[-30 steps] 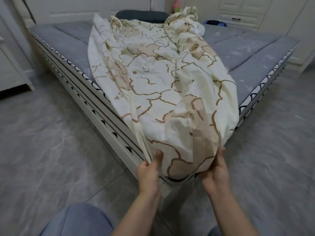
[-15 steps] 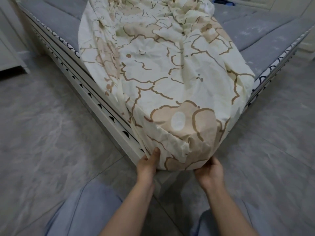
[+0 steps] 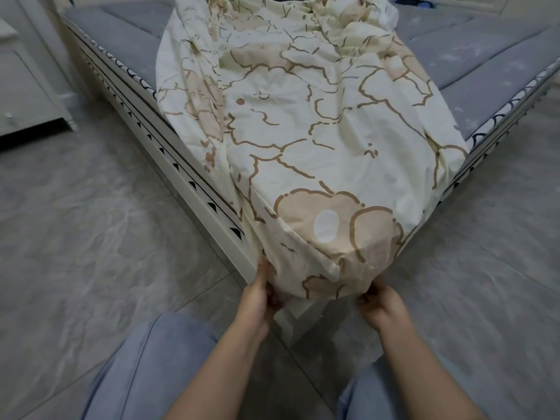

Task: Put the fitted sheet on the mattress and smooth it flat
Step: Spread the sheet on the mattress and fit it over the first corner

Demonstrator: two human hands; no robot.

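A cream fitted sheet with brown and beige flower outlines lies bunched in a strip from the far side of the grey quilted mattress down over its near corner. The sheet's corner pocket wraps that corner and hides it. My left hand grips the sheet's lower edge at the left of the corner, fingers curled under the fabric. My right hand grips the same edge at the right of the corner. Both hands are low, below the mattress top.
The white bed frame with small dark triangles runs away to the left, and its other side runs right. Grey marbled floor tiles surround the corner. A white cabinet stands at the left. My knees in blue trousers are at the bottom.
Both hands have pulled the sheet's edge lower over the mattress corner, and the fabric now sits tighter around it. The view has moved closer and lower.
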